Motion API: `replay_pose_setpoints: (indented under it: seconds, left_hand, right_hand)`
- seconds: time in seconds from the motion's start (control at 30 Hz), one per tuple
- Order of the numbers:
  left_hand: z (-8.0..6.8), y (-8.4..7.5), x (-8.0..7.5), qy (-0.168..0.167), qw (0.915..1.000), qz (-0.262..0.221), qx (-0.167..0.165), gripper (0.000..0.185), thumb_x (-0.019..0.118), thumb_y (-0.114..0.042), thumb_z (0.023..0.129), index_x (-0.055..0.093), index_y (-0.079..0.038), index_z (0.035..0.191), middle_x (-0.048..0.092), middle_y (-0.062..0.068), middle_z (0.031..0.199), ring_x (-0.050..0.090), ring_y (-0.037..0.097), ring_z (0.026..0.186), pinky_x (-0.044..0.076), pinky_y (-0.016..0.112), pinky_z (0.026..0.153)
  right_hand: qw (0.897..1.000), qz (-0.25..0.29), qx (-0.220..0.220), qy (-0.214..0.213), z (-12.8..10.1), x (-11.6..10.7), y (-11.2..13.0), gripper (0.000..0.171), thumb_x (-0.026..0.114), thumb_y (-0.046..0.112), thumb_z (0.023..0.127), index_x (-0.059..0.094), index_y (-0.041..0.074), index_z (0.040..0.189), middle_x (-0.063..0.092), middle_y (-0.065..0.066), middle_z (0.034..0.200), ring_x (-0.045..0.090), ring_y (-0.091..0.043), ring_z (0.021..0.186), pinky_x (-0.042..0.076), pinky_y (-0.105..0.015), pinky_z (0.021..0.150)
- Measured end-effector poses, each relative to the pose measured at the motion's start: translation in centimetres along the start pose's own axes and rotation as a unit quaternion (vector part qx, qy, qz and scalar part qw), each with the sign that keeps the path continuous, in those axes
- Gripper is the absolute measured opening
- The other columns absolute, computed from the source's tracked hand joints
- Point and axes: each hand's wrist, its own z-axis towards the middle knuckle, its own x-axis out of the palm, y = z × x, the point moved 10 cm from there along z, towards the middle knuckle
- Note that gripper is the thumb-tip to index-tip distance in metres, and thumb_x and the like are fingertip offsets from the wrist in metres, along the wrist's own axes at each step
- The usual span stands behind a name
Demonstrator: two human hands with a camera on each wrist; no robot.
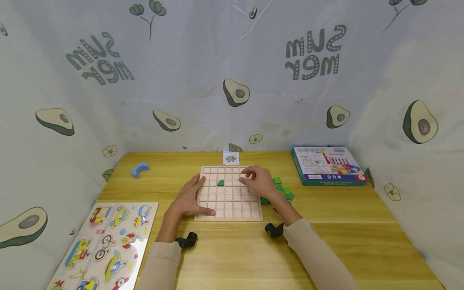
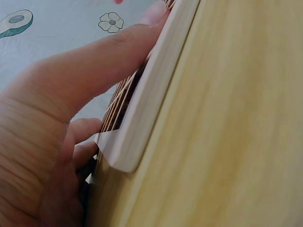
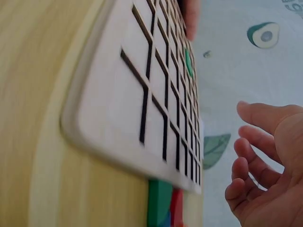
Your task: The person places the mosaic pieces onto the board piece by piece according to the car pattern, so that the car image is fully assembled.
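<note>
Left hand (image 1: 190, 198) on one grid board (image 1: 229, 209)

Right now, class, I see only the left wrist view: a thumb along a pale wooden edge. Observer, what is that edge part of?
Observer: It belongs to the grid board. The left hand rests flat on the board's left side.
Operator: Is anything in the grid?
Observer: One green piece, in the far half, left of centre.
Operator: Where is the other hand?
Observer: The right hand is over the board's far right part. Its fingers are loosely curled and hold nothing.
Operator: Any spare pieces?
Observer: Several loose green pieces lie on the table, just right of the board.
</note>
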Motion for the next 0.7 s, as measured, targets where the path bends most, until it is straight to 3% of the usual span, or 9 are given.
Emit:
replay_pose_setpoints:
  seconds: [0.27,0.7]
  left_hand:
    - [-0.2,-0.2,-0.1,-0.001,1.0000,0.004,0.005,0.135,0.093,-0.062,0.061,0.023,-0.013,0.166,0.010,0.012,0.175,0.012,0.039,0.160,0.024,0.063,0.124]
    - [-0.1,-0.1,0.0,0.001,1.0000,0.008,0.005,0.135,0.093,-0.062,0.061,0.022,-0.013,0.166,0.009,0.012,0.175,0.012,0.039,0.160,0.024,0.063,0.125]
  right_hand:
    - [0.998,-0.026,0.060,-0.002,-1.2,-3.7,-3.5,0.031,0.076,0.029,0.095,0.075,0.009,0.119,0.067,-0.010,0.105,0.051,-0.023,0.085,0.044,-0.031,0.067]
    - [0.996,-0.055,0.066,-0.016,-3.0,-7.2,-7.1,0.029,0.072,0.021,0.098,0.074,0.002,0.120,0.067,-0.016,0.105,0.054,-0.024,0.086,0.045,-0.031,0.071]
